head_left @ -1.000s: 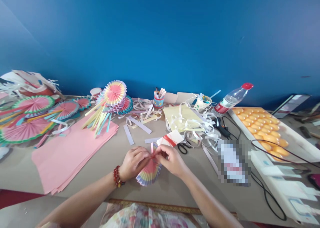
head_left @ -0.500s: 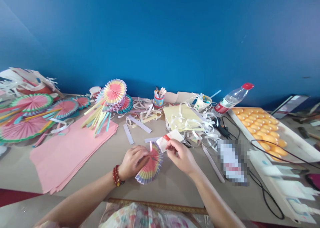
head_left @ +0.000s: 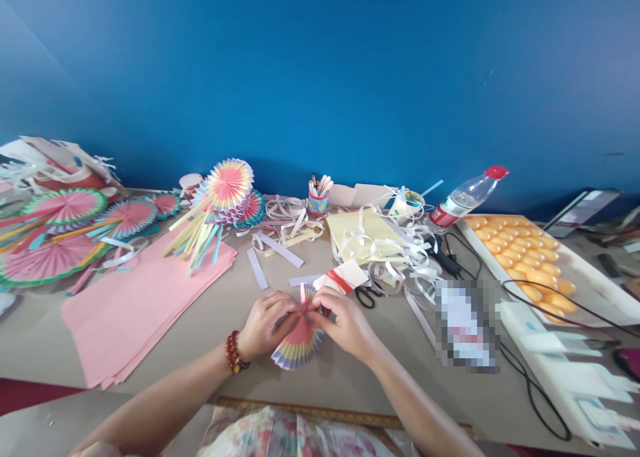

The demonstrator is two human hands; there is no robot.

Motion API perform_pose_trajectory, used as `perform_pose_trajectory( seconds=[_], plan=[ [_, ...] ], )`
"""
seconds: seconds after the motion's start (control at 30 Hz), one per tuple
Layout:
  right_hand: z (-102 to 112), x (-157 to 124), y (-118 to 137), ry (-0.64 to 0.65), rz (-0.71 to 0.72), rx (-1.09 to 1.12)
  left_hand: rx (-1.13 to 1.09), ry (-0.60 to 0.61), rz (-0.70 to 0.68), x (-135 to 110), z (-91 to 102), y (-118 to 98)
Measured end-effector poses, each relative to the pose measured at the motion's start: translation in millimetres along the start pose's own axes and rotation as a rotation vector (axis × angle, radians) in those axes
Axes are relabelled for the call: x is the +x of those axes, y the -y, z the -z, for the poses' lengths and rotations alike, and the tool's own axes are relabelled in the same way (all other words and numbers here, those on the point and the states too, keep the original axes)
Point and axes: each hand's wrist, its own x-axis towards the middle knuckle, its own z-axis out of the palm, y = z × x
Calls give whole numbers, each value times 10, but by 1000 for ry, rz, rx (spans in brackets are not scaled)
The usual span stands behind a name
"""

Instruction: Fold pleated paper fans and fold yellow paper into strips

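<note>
A small pleated paper fan [head_left: 300,343] in rainbow bands lies in front of me, spread toward my body. My left hand [head_left: 267,323], with a red bead bracelet at the wrist, pinches the fan's folded centre from the left. My right hand [head_left: 343,323] pinches the same centre from the right, fingers closed; a thin red thread shows there. Just beyond my fingers lies a white card wound with red thread [head_left: 343,278]. Black scissors [head_left: 366,297] rest beside that card.
A stack of pink paper sheets [head_left: 140,303] lies to the left, finished round fans [head_left: 227,190] and more fans [head_left: 60,237] behind it. White paper strips [head_left: 395,250], a pen cup [head_left: 317,200], a water bottle [head_left: 465,197], a tray of orange pieces [head_left: 525,250] and black cables [head_left: 535,383] fill the right.
Half a second ago my right hand was lifted away to the right of the fan; it has come back to the fan's centre. My left hand has kept its pinch.
</note>
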Motion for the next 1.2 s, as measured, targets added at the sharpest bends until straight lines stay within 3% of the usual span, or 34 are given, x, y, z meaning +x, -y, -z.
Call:
perform_pose_trajectory(
  seconds=[0.43,0.97,1.1,1.2],
  plan=[
    [21,-91,12,31,-203,144,-192,-43,130,-27,40,-1],
    [72,-199,-86,10,-187,87,-206,-67,312,-92,14,15],
    [137,-191,-20,-3,-189,77,-267,-28,349,-35,60,35],
    [229,-130,112,-26,-112,6,-337,0,294,66,110,14]
  ],
)
